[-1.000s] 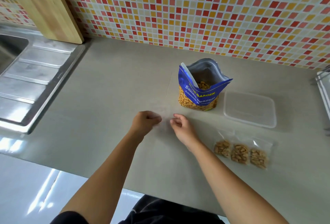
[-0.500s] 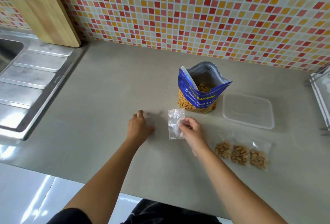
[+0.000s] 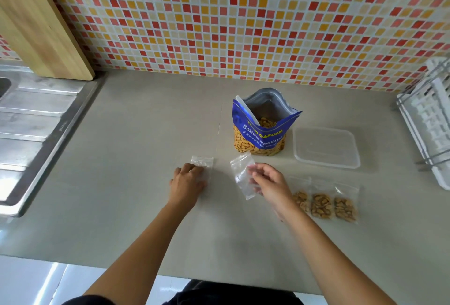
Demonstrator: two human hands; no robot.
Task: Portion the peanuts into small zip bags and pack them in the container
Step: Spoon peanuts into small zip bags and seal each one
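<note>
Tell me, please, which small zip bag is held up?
The empty zip bag in the right hand; the three filled bags and spare empties lie on the counter.

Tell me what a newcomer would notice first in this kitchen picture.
Probably the red and orange tiled wall, then the open blue peanut bag standing on the counter with a clear container to its right. Nearer, the right hand pinches an empty zip bag, the left hand rests on spare bags, and three filled bags lie at the right.
</note>
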